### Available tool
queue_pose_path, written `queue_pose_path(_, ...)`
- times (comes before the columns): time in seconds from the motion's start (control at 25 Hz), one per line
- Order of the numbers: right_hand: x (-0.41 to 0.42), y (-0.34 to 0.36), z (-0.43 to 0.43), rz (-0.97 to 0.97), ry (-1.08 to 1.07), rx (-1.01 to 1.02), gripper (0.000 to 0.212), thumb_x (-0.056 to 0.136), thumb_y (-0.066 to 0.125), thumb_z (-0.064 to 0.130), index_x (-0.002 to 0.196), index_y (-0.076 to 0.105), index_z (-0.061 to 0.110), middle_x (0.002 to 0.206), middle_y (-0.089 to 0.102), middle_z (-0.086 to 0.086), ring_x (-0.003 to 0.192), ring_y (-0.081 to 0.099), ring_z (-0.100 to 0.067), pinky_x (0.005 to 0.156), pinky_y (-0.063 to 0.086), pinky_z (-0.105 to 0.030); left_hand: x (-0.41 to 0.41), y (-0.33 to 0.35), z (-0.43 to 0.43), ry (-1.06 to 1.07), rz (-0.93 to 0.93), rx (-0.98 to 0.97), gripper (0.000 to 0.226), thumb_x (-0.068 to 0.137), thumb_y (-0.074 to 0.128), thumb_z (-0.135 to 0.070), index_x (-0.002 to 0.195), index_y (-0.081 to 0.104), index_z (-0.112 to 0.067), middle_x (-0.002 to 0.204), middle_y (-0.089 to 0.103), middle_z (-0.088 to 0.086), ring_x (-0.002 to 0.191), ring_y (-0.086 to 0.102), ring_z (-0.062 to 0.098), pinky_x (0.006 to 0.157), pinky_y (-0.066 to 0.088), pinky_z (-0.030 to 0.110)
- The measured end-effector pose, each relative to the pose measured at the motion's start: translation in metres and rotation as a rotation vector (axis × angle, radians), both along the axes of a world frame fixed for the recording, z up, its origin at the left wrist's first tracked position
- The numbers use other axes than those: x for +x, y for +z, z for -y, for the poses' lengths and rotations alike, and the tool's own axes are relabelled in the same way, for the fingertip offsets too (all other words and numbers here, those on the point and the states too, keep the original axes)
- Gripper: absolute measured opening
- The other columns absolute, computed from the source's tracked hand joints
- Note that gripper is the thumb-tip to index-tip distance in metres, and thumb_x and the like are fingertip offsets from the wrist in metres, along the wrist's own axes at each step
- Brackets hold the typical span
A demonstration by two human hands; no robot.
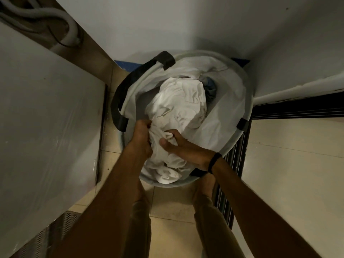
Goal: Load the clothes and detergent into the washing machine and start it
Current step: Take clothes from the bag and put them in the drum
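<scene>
A round white laundry basket (240,94) with black handles stands on the tiled floor in a corner. Inside lies a bundle of white clothes (182,101), with a dark blue garment (210,86) showing at the far side. My left hand (142,135) grips the near edge of the white clothes from the left. My right hand (182,148), with a black band on its wrist, grips the same bundle from the right. The grey side of the washing machine (46,112) fills the left of the view; its door and controls are out of sight.
Grey hoses (61,21) run behind the machine at top left. White walls (167,25) close the corner behind the basket. A dark sliding-door track (297,110) runs along the right, and a metal floor grate (61,224) lies at bottom left. My legs stand just before the basket.
</scene>
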State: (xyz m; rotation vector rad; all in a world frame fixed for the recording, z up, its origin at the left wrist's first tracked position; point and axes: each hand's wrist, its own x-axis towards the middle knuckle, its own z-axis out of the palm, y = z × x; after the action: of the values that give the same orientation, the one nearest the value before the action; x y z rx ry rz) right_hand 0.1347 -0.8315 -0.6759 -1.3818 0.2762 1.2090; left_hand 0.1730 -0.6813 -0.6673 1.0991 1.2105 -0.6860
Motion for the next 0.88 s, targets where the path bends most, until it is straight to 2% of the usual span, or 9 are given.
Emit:
queue_pose_path(0.08,-0.007,0.004,-0.014,-0.067,-0.141,0.098,0.078,0.078,0.074,0.05,0.14,0.031,0.031,0.132,0.058,0.009,0.118,0.06,-0.006,0.101,0.052,-0.029,-0.008,0.004,-0.004,0.099,0.091,0.03,0.038,0.097,0.038,-0.022,0.073,0.064,-0.006,0.054,0.069,0.003,0.053,0.07,0.017,0.046,0.054,0.019)
queue_pose_path(0.12,-0.006,0.006,-0.021,-0.131,-0.236,0.127,0.077,0.08,0.078,0.036,0.141,0.032,0.026,0.133,0.059,0.002,0.121,0.061,-0.015,0.102,0.052,-0.036,-0.013,0.009,-0.005,0.111,0.123,0.041,0.039,0.096,0.042,-0.022,0.071,0.066,-0.005,0.056,0.07,0.005,0.055,0.07,0.019,0.048,0.055,0.02)
queue_pose_path(0.28,0.0,0.027,-0.018,-0.194,-0.543,0.087,0.044,0.093,0.058,-0.003,0.136,0.05,-0.004,0.127,0.059,-0.03,0.107,0.062,-0.041,0.094,0.053,-0.047,-0.031,0.039,0.0,-0.214,0.182,0.083,0.036,0.097,0.057,-0.043,0.113,0.072,-0.016,0.112,0.074,0.009,0.106,0.069,0.027,0.094,0.055,0.038)
queue_pose_path(0.4,0.005,0.084,-0.019,-0.163,-0.727,0.14,0.04,0.096,0.05,-0.005,0.135,0.047,-0.012,0.127,0.053,-0.038,0.102,0.058,-0.04,0.084,0.054,-0.045,-0.031,0.089,-0.003,-0.541,0.237,0.135,0.065,0.081,0.051,-0.08,0.131,0.057,-0.038,0.129,0.065,-0.005,0.122,0.06,0.02,0.1,0.05,0.037)
queue_pose_path(0.48,0.01,0.135,-0.026,-0.082,-0.763,0.153,0.039,0.096,0.045,-0.007,0.135,0.048,-0.011,0.134,0.051,-0.036,0.113,0.057,-0.042,0.095,0.052,-0.05,-0.028,0.134,-0.013,-0.373,0.157,-0.113,0.082,0.07,0.058,-0.085,0.138,0.051,-0.038,0.135,0.063,-0.002,0.121,0.063,0.024,0.099,0.052,0.049)
queue_pose_path(0.6,0.023,0.239,-0.051,0.126,-0.641,0.095,0.03,0.096,0.048,-0.007,0.123,0.06,-0.003,0.126,0.061,-0.029,0.116,0.061,-0.042,0.1,0.051,-0.053,-0.024,0.234,-0.037,-0.166,0.234,-0.185,0.064,0.076,0.069,-0.069,0.126,0.064,-0.029,0.116,0.074,0.003,0.104,0.073,0.024,0.085,0.059,0.046)
queue_pose_path(0.72,0.04,0.352,-0.09,0.353,-0.352,-0.057,0.029,0.095,0.053,-0.007,0.123,0.059,-0.009,0.112,0.067,-0.023,0.106,0.07,-0.028,0.092,0.057,-0.038,-0.022,0.359,-0.07,-0.012,0.415,-0.01,0.039,0.081,0.071,-0.049,0.114,0.071,-0.03,0.109,0.077,0.002,0.103,0.073,0.025,0.092,0.058,0.049)
queue_pose_path(0.8,0.048,0.422,-0.115,0.402,-0.193,0.033,0.035,0.095,0.051,-0.011,0.129,0.049,-0.018,0.115,0.062,-0.035,0.113,0.064,-0.039,0.086,0.057,-0.028,-0.033,0.442,-0.103,0.026,0.552,0.148,0.036,0.081,0.067,-0.042,0.114,0.071,-0.029,0.109,0.077,-0.002,0.103,0.073,0.018,0.094,0.058,0.045)
queue_pose_path(0.88,0.051,0.494,-0.148,0.474,-0.022,0.217,0.043,0.094,0.061,0.005,0.135,0.053,-0.003,0.13,0.061,-0.025,0.126,0.056,-0.039,0.097,0.053,-0.03,-0.049,0.517,-0.141,0.04,0.638,0.285,0.04,0.078,0.061,-0.046,0.115,0.069,-0.032,0.11,0.075,-0.01,0.101,0.072,0.008,0.091,0.059,0.036)
